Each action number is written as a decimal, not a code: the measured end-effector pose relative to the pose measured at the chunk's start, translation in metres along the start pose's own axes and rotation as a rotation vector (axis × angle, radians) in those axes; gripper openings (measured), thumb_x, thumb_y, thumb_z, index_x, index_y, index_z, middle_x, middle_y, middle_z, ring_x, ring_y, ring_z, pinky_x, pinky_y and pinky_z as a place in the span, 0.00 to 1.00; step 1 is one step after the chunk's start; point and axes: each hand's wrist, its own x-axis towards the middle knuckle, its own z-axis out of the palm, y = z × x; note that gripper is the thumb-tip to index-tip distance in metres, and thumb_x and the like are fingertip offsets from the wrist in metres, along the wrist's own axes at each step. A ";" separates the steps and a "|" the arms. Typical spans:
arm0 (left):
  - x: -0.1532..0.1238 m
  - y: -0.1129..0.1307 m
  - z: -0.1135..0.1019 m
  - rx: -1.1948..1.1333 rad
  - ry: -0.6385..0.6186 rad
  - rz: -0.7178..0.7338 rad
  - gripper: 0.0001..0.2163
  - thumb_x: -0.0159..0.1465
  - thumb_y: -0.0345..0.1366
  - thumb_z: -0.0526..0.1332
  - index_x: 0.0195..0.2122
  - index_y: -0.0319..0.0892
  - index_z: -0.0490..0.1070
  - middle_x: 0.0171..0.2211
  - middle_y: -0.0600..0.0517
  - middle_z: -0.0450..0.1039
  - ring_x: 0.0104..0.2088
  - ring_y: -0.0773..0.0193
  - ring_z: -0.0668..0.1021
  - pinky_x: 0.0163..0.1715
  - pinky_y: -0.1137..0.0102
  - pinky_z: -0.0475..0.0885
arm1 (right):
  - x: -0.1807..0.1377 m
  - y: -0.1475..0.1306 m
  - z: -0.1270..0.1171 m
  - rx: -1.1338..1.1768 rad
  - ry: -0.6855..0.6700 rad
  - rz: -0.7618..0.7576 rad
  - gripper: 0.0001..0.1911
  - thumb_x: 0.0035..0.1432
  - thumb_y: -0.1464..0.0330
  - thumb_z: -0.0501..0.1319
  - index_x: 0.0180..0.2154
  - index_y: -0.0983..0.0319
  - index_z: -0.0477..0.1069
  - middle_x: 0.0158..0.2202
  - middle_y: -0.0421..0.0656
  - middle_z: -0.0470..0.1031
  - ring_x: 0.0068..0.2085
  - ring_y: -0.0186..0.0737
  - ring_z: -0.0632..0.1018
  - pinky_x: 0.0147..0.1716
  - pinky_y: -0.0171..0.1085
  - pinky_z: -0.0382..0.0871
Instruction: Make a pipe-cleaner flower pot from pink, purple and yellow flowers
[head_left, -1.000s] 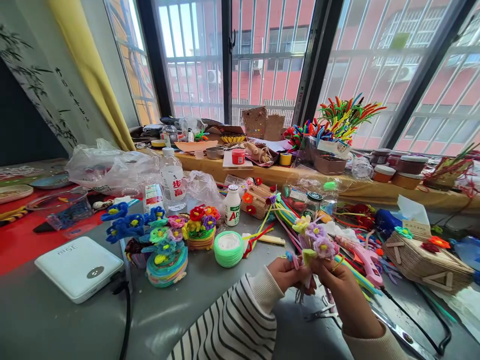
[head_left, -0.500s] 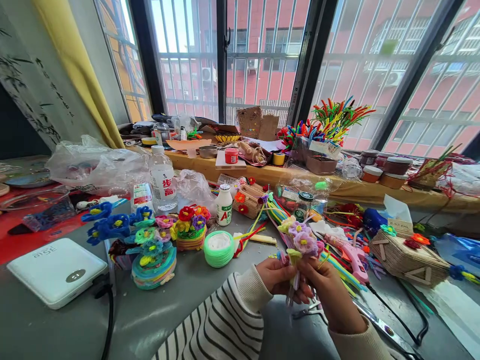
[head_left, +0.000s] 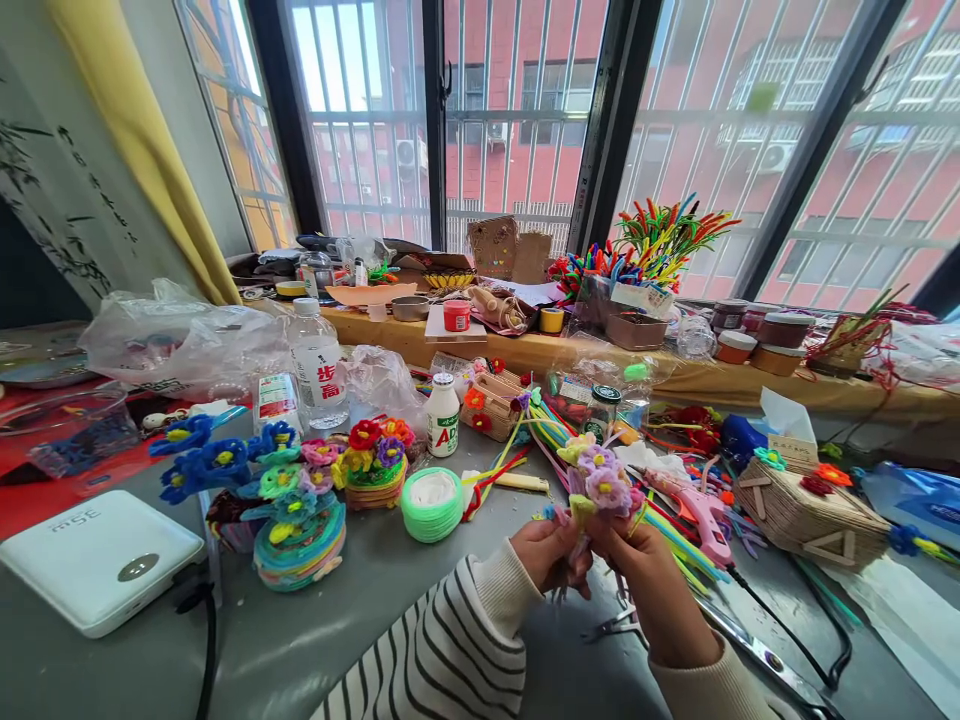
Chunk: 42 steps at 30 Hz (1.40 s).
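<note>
Right of the green roll (head_left: 432,503), nearest the viewer: left hand (head_left: 544,552) and right hand (head_left: 637,570), side by side above the grey tabletop (head_left: 390,610). Each grip is pinched tight on the stems of one pipe-cleaner posy (head_left: 600,482); lilac, pink and yellow blooms stand upright above the fingers. Striped sleeve on the left arm.
Right of the roll, under the right wrist: scissors (head_left: 750,650), lying flat.
Far left of the roll: white box (head_left: 94,560), black cord attached.
Just left of the roll: stacked pipe-cleaner flower pots (head_left: 300,520), blue blooms uppermost.
Right of the roll, beyond the posy: pink glue gun (head_left: 694,505); further right, twine-wrapped basket (head_left: 810,510).
Behind the roll: small white bottle (head_left: 442,414); behind and left, water bottle (head_left: 318,362).
Far behind the roll, rightward, on the window ledge (head_left: 517,352): tub of loose pipe cleaners (head_left: 664,235).
</note>
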 end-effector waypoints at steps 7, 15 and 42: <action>0.001 0.002 0.006 0.051 0.131 0.058 0.21 0.39 0.51 0.61 0.17 0.34 0.65 0.09 0.59 0.58 0.10 0.77 0.59 0.14 0.75 0.62 | 0.004 0.005 0.001 -0.083 0.105 -0.060 0.19 0.45 0.57 0.57 0.14 0.64 0.68 0.10 0.37 0.62 0.14 0.30 0.63 0.13 0.30 0.57; 0.001 0.005 0.014 -0.144 0.279 0.101 0.20 0.35 0.49 0.64 0.13 0.36 0.61 0.07 0.61 0.56 0.10 0.79 0.58 0.12 0.77 0.57 | 0.002 0.008 -0.003 -0.461 0.253 -0.217 0.17 0.49 0.59 0.53 0.23 0.65 0.70 0.18 0.41 0.67 0.21 0.34 0.67 0.20 0.32 0.62; -0.005 -0.003 0.015 -0.358 0.084 0.012 0.17 0.40 0.43 0.65 0.25 0.34 0.68 0.12 0.59 0.57 0.13 0.79 0.59 0.17 0.77 0.59 | -0.004 -0.004 -0.009 -1.054 0.643 -0.884 0.04 0.50 0.74 0.55 0.30 0.61 0.67 0.23 0.39 0.66 0.23 0.31 0.68 0.22 0.30 0.61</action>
